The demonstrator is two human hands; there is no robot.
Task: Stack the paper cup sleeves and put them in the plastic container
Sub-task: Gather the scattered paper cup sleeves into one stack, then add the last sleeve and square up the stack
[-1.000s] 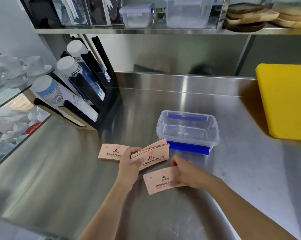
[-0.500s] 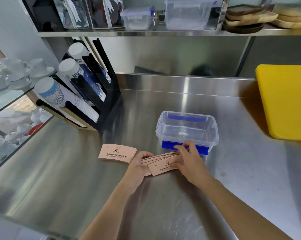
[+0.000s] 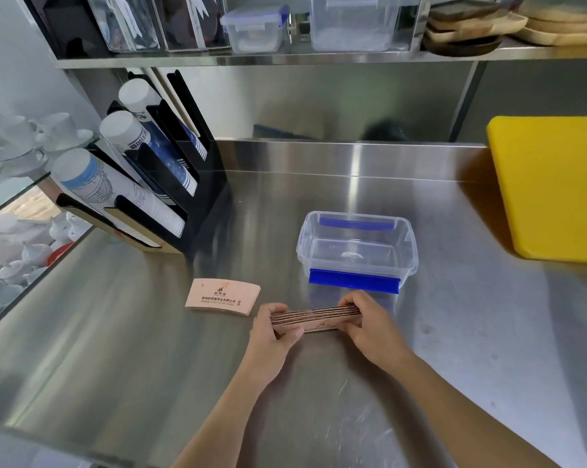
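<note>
A stack of pink paper cup sleeves (image 3: 315, 319) stands on edge on the steel counter, squared between both hands. My left hand (image 3: 274, 336) grips its left end and my right hand (image 3: 369, 327) grips its right end. One more pink sleeve (image 3: 222, 296) lies flat on the counter to the left of the stack, apart from my hands. The clear plastic container (image 3: 410, 251) with blue clips sits open and empty just behind the stack.
A black rack of paper cups (image 3: 140, 184) stands at the back left. A yellow cutting board (image 3: 552, 187) leans at the right. White cups fill a glass shelf (image 3: 18, 170) on the far left. A shelf (image 3: 285, 57) above holds containers and wooden trays.
My right hand brought the loose sleeve from the counter onto the fanned sleeves in my left hand. Both hands now hold them together as one squared stack, turned on edge.
</note>
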